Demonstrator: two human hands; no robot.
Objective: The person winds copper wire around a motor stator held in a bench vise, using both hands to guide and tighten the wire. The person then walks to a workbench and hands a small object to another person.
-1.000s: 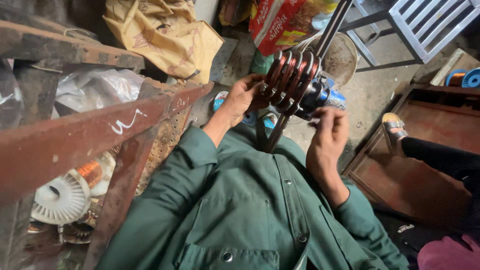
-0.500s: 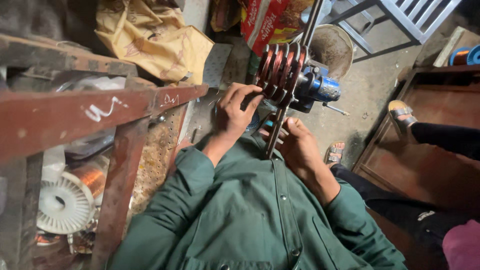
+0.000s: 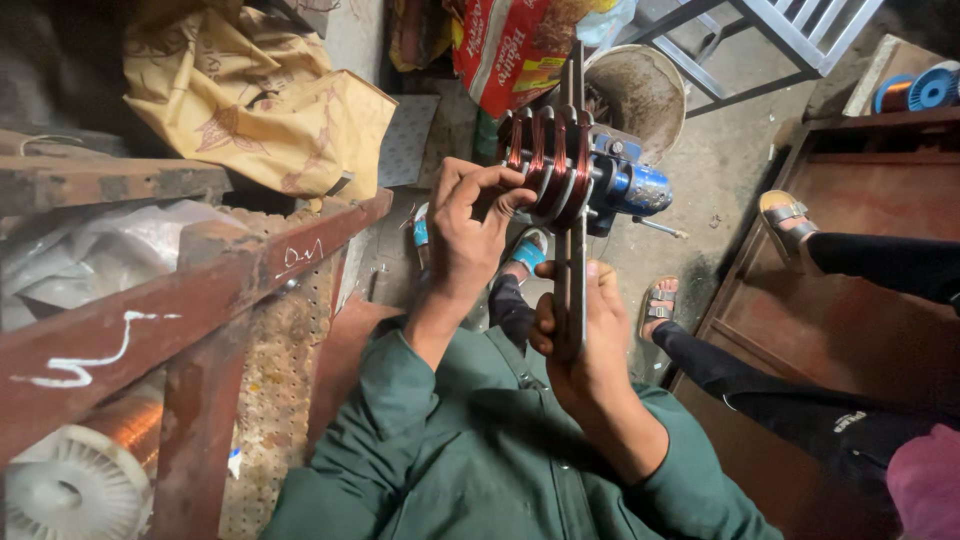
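A winding former carries several reddish copper wire coils (image 3: 548, 165) side by side on a flat metal bar (image 3: 572, 285). The bar stands upright in front of my green-sleeved arms. My left hand (image 3: 468, 225) reaches up from the left, and its fingertips pinch the nearest coil's left side. My right hand (image 3: 588, 345) is wrapped around the lower part of the bar. Behind the coils is the blue and silver body of the winding machine (image 3: 635, 190).
A rusty metal frame (image 3: 200, 290) runs along the left, with a white spool of copper wire (image 3: 70, 485) under it. A yellow sack (image 3: 260, 100), a red bag (image 3: 510, 50) and a metal bowl (image 3: 635, 95) lie beyond. Another person's sandalled feet (image 3: 785, 215) rest by a brown wooden box (image 3: 850, 300) at the right.
My right hand has dropped from beside the coils to grip the lower bar. My left hand has shifted up onto the coils. The view has tilted slightly.
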